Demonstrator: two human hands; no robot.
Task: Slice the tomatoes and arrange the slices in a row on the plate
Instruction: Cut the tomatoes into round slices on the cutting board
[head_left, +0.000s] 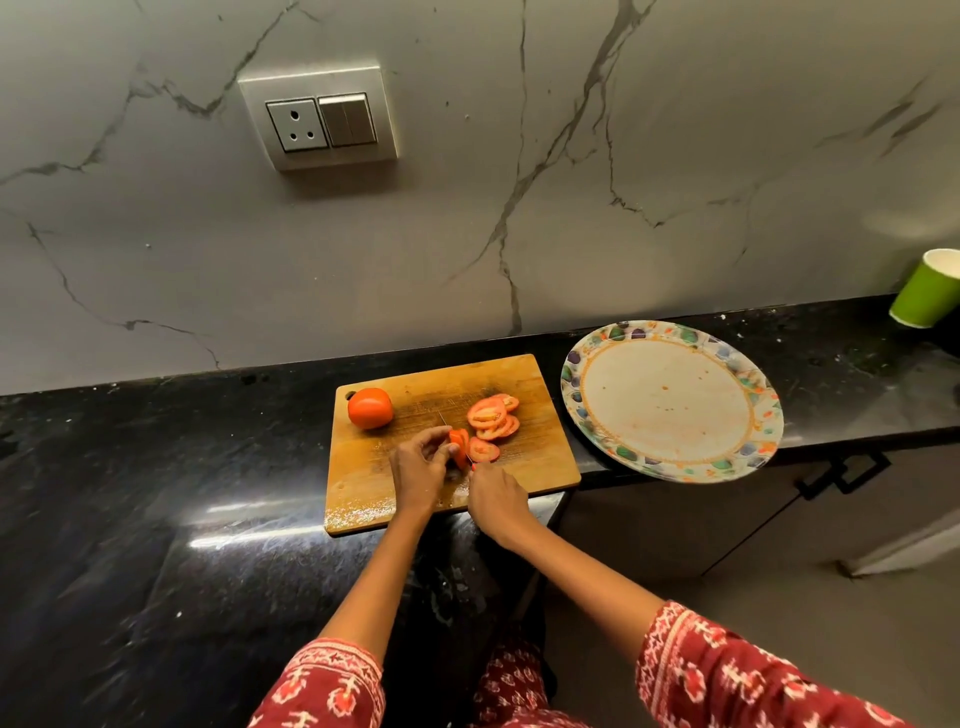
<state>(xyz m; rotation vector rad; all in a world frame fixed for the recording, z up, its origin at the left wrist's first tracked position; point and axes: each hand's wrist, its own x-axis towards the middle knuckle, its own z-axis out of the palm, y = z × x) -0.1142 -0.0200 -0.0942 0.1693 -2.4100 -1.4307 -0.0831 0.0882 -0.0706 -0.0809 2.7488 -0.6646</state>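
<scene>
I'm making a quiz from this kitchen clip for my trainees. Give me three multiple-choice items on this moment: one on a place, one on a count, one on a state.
1. Where does the whole tomato lie?
A. On the plate
B. At the far left corner of the cutting board
C. On the bare counter

2. How many uncut tomatoes show?
A. One
B. Two
C. Three

3. What does the plate hold?
A. A row of slices
B. A whole tomato
C. No slices yet

Answers:
1 B, the whole tomato sits on the cutting board, by its corner hole.
2 A, only that one is uncut; the left hand holds the half-cut tomato while the right hand cuts with the knife, beside the loose slices.
3 C, the plate shows only its bare centre.
</scene>
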